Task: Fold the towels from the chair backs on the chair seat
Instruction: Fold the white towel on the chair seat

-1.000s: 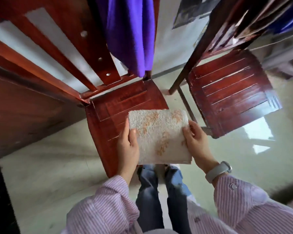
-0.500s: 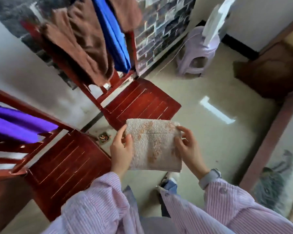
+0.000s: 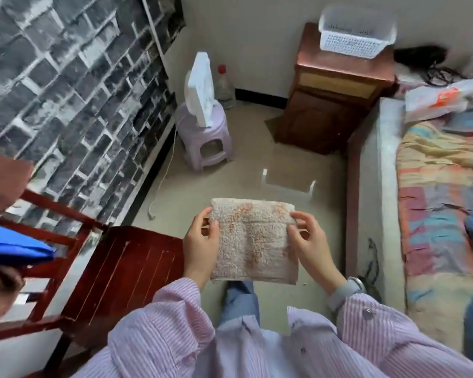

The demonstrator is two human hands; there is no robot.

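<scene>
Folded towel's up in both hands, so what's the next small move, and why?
Probably carry the folded towel left and lay it on the chair seat. Left hand and right hand pinch its edges in mid-air over the floor, beside that seat.

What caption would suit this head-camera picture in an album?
Both hands, left and right, hold a folded beige towel above the floor beside a red wooden chair.

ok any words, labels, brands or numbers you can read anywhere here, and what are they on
No text can be read in this view.
plastic bag on the bed: an orange printed patch, too blurred to read.
bottle with a red cap: no label can be made out.
wristwatch: face turned away, nothing readable.
folded towel, held by the left hand and right hand: orange flecks only, no lettering.
</scene>
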